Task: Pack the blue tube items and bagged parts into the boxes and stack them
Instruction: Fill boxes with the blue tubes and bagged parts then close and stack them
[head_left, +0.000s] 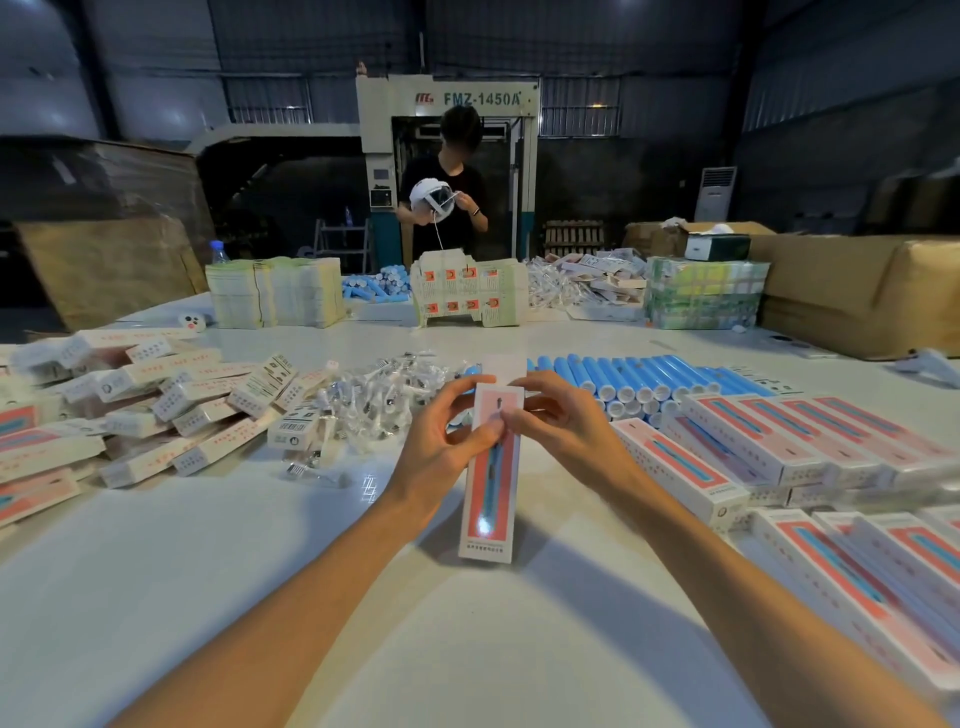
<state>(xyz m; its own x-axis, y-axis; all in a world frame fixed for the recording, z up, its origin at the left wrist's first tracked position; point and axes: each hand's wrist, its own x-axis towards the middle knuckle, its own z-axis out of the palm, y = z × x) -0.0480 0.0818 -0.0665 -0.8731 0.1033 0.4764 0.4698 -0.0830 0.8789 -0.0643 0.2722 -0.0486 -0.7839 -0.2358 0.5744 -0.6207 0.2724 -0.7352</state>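
Cardboard, thin and light: the long white-and-pink carton (488, 499) would crush easily, I judge, so my left grip (441, 441) and right grip (563, 423) pinch its stiffer upper edges, fingers curled. Blue plastic tubes (639, 379) lie just beyond.

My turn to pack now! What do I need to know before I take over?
The left hand and right hand both grip one pink box, its top flap open.
Blue tubes lie in rows behind it; bagged parts are heaped beside them, to the left.
Done: closed boxes laid in rows at the right.
Left: probably close this flap, stack the box, pack more.
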